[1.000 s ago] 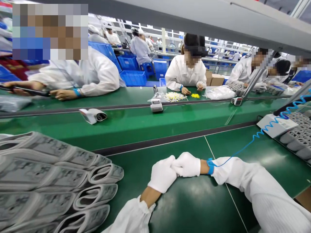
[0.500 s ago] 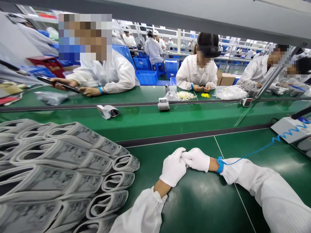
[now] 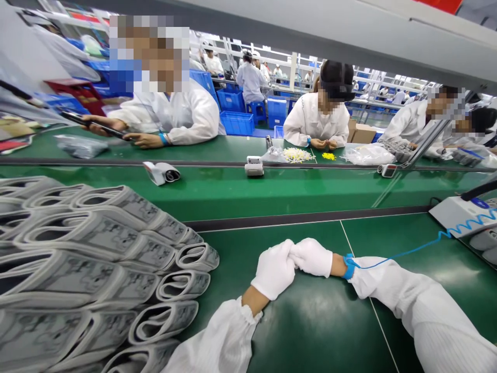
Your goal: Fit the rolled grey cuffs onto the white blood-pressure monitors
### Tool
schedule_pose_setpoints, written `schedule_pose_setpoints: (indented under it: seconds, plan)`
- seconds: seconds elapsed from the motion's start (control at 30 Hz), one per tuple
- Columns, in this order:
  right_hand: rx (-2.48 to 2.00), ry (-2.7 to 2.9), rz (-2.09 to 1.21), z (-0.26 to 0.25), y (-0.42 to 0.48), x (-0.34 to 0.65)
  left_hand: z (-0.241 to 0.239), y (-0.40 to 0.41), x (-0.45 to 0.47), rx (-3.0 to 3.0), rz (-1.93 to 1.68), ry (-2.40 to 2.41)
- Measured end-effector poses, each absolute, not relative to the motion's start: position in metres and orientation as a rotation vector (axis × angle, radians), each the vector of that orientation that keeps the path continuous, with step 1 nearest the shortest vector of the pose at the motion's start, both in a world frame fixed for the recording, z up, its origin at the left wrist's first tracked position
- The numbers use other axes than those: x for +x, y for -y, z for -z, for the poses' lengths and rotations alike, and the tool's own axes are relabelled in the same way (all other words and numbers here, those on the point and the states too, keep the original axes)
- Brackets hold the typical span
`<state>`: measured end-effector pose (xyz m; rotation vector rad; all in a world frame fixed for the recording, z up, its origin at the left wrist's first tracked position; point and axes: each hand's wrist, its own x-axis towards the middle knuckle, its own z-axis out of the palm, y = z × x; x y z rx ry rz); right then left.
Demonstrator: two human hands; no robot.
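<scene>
The person's white-gloved left hand (image 3: 274,270) and right hand (image 3: 310,257) meet over the green work mat (image 3: 314,331); the fingers (image 3: 289,254) of both are folded together at the tips, with no object showing, though I cannot tell whether anything small is pinched between them. Left of the hands lies a stack of rolled grey printed cuffs (image 3: 97,248), its nearest loops close to the left hand but not touching it; a blue wrist strap (image 3: 349,267) circles the right wrist, and its thin blue cord (image 3: 438,236) runs right of the hands to a white box (image 3: 460,216). Beyond the hands, a dark rail (image 3: 306,221) edges the mat; past it, a green belt (image 3: 217,194) carries two white devices (image 3: 254,167); farther beyond the hands, a co-worker's hands (image 3: 320,143) sit just beside a pile of white and yellow small parts (image 3: 297,154); another co-worker's hand (image 3: 103,123) grips a slim dark object (image 3: 91,124); blue crates (image 3: 235,123) stand behind them.
</scene>
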<state>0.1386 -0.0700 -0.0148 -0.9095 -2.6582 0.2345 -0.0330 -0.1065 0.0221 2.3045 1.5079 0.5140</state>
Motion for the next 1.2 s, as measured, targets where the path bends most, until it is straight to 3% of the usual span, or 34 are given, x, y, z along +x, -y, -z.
schedule_pose_setpoints:
  seconds: [0.43,1.2]
  plan:
    - [-0.699,2.593,-0.331,0.008,0.075,0.146,-0.026,0.111,-0.031,2.298,-0.461,-1.567]
    - [-0.881,2.496,-0.428,0.004,0.075,0.151,-0.015,0.107,-0.032,2.280,-0.659,-1.466]
